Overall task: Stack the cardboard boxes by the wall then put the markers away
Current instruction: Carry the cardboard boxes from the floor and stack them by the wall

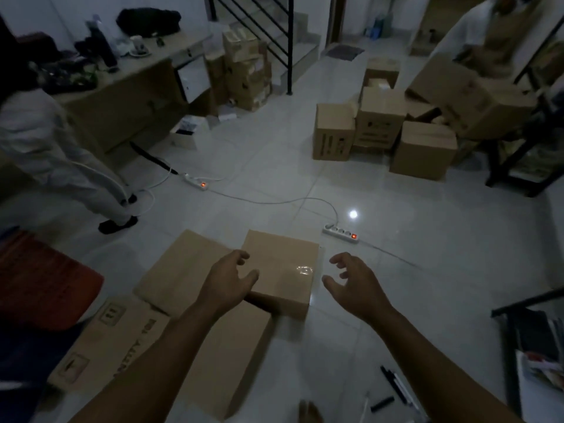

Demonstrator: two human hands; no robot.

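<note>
1. Nothing is stacked yet: the small taped brown cardboard box (pixel 279 270) sits on the floor among others.
2. Left hand (pixel 227 280) and right hand (pixel 355 280) are spread, holding nothing.
3. Black markers (pixel 396 389) lie uncollected.

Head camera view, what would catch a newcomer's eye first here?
Two bare hands, the left hand and right hand, reach open-fingered toward a small cardboard box on the floor in front. Behind it, a power strip glows red, and a cluster of cardboard boxes sits further back.
</note>
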